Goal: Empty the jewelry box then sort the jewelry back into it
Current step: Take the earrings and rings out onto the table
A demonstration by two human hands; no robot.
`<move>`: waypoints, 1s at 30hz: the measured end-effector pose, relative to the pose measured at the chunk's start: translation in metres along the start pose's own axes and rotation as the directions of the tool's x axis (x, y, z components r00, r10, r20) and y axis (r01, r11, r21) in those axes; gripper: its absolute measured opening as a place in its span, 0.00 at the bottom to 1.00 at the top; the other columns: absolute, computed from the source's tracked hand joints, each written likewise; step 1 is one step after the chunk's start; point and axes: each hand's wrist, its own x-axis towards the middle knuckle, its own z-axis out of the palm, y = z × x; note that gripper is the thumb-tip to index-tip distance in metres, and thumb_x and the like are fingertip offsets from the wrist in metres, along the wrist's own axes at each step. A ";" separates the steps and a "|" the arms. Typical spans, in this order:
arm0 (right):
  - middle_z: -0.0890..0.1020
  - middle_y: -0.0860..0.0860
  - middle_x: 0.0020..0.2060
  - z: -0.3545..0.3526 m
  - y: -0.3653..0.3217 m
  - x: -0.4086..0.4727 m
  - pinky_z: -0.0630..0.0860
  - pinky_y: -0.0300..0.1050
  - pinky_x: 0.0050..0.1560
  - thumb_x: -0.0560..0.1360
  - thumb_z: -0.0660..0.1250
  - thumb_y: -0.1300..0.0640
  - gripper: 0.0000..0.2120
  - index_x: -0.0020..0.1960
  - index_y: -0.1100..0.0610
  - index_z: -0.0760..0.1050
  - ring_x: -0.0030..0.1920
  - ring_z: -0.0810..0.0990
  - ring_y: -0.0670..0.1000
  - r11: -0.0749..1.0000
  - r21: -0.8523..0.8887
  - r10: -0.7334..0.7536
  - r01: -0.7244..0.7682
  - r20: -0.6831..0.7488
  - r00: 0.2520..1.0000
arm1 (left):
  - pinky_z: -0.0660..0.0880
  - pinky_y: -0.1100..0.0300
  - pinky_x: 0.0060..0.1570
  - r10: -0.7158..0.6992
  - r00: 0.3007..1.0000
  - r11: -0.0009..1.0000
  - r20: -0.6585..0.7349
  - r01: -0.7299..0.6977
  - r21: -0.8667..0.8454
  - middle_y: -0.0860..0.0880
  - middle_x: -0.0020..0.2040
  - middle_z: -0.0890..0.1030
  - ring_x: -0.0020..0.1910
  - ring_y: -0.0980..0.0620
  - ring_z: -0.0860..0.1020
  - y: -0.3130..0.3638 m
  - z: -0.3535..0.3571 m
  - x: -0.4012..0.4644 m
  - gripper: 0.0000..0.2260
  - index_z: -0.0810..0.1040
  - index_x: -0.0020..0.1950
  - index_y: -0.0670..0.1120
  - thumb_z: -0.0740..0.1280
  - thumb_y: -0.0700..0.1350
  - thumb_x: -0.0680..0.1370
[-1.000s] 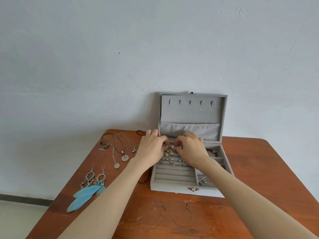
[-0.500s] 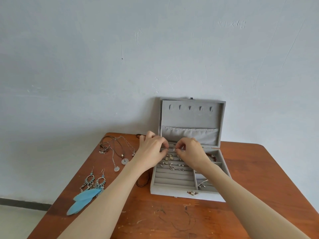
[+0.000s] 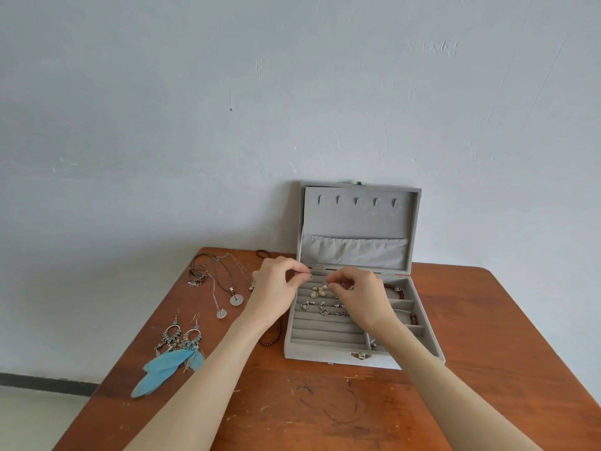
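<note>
Both of my hands are curled over the back rows of the grey jewelry box point(image 3: 320, 354), which sits open on the wooden table point(image 3: 487, 320) with its lid leaning upright against the pale wall point(image 3: 195, 125). My left hand point(image 3: 276, 284) has thumb and forefinger pressed together on something tiny at the box's rear left corner; it is too small for me to say what. My right hand point(image 3: 364, 296) pinches a small silvery piece just above the ring rolls, its fingers bent inward. Between my two hands, a pale petal-shaped earring point(image 3: 318, 290) lies on the rolls, and a few small silver earrings point(image 3: 322, 308) sit in the rows just nearer to me. A brown bead bracelet point(image 3: 413, 317) shows in the right-hand compartments. To the left of the box, on the table, lie corded necklaces with round pale pendants point(image 3: 227, 289), and nearer the front edge a pair of blue feather earrings point(image 3: 177, 353). Another string of dark beads point(image 3: 271, 338) peeks out beside the box under my left wrist.
</note>
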 end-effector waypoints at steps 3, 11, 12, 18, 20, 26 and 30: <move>0.79 0.47 0.37 -0.003 -0.003 -0.005 0.67 0.24 0.36 0.73 0.66 0.63 0.05 0.45 0.57 0.81 0.35 0.72 0.39 1.000 0.014 0.011 -0.011 -0.002 1.000 | 0.67 0.53 0.61 0.025 0.999 0.999 -0.030 -0.026 -0.036 0.51 0.52 0.78 0.58 0.52 0.72 -0.001 -0.001 -0.004 0.02 0.82 0.44 0.49 0.70 0.44 0.73; 0.82 0.48 0.38 0.009 -0.034 -0.026 0.72 0.28 0.39 0.73 0.67 0.63 0.05 0.43 0.57 0.81 0.38 0.77 0.42 0.991 0.134 -0.038 0.030 0.059 0.997 | 0.71 0.69 0.44 -0.086 0.994 0.994 0.069 0.091 -0.063 0.60 0.44 0.80 0.46 0.62 0.77 -0.006 -0.068 -0.033 0.04 0.81 0.45 0.53 0.68 0.44 0.75; 0.82 0.47 0.38 0.013 -0.039 -0.029 0.72 0.28 0.40 0.73 0.67 0.63 0.05 0.43 0.57 0.82 0.38 0.76 0.41 0.990 0.138 -0.053 0.042 0.079 0.996 | 0.71 0.66 0.44 -0.109 0.989 0.993 0.104 0.113 -0.030 0.61 0.43 0.80 0.46 0.61 0.77 -0.011 -0.076 -0.038 0.05 0.80 0.45 0.54 0.67 0.44 0.75; 0.82 0.46 0.38 0.050 -0.063 -0.039 0.73 0.31 0.46 0.73 0.66 0.62 0.07 0.44 0.56 0.83 0.40 0.76 0.44 0.994 0.033 -0.105 0.100 0.226 0.968 | 0.69 0.71 0.45 -0.221 0.956 0.971 0.193 0.196 0.140 0.59 0.44 0.81 0.46 0.61 0.77 -0.047 -0.105 -0.070 0.07 0.80 0.41 0.55 0.69 0.43 0.74; 0.80 0.43 0.33 0.062 -0.068 -0.038 0.75 0.41 0.52 0.73 0.65 0.61 0.07 0.44 0.55 0.82 0.41 0.78 0.47 0.993 -0.015 -0.106 0.114 0.266 0.958 | 0.72 0.67 0.46 -0.230 0.959 0.971 0.162 0.216 0.104 0.58 0.42 0.82 0.44 0.60 0.78 -0.053 -0.107 -0.069 0.07 0.80 0.40 0.55 0.71 0.42 0.72; 0.82 0.45 0.38 0.084 -0.076 -0.033 0.67 0.49 0.63 0.73 0.66 0.57 0.06 0.44 0.50 0.82 0.48 0.79 0.48 0.972 -0.163 -0.117 0.167 0.279 0.953 | 0.67 0.72 0.43 -0.211 0.967 0.974 0.143 0.195 0.119 0.57 0.43 0.82 0.46 0.61 0.77 -0.056 -0.101 -0.068 0.05 0.83 0.42 0.52 0.70 0.42 0.73; 0.83 0.46 0.42 0.088 -0.075 -0.033 0.64 0.47 0.63 0.73 0.66 0.55 0.06 0.45 0.49 0.82 0.50 0.78 0.49 0.963 -0.210 -0.109 0.169 0.267 0.958 | 0.65 0.66 0.49 -0.227 0.963 0.968 0.143 0.207 0.141 0.56 0.45 0.80 0.48 0.59 0.75 -0.056 -0.097 -0.066 0.05 0.83 0.45 0.50 0.68 0.42 0.75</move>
